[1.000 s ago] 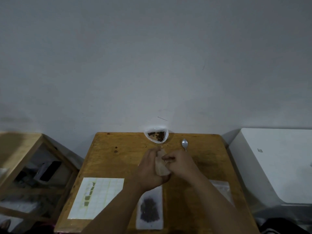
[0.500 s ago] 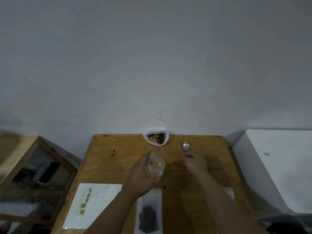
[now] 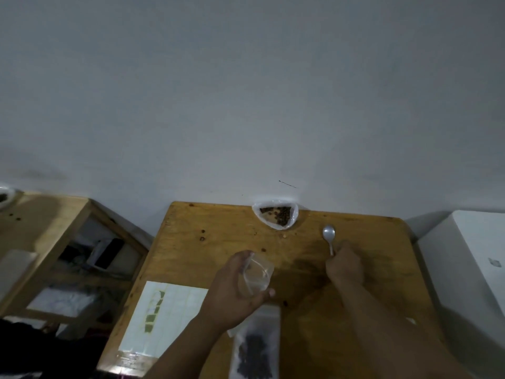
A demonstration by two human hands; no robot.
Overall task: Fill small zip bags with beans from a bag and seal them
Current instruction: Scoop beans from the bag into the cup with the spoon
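Gaping at its mouth, an empty small zip bag (image 3: 255, 274) is gripped in the curled fingers of the left hand (image 3: 232, 294) over the table (image 3: 207, 242) middle. To the right, the spoon (image 3: 328, 233) handle is clamped by the right hand (image 3: 345, 266). The bag of beans (image 3: 276, 216) is set at the far edge; 1 filled zip bag (image 3: 255, 348) is laid near.

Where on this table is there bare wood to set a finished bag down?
Far-left corner: bare wood between the table edge, the open bean bag and the grid sheet, bar stray beans. Also right of the spoon, toward the white box. Crowded: the near edge, with the filled bag and sheet.
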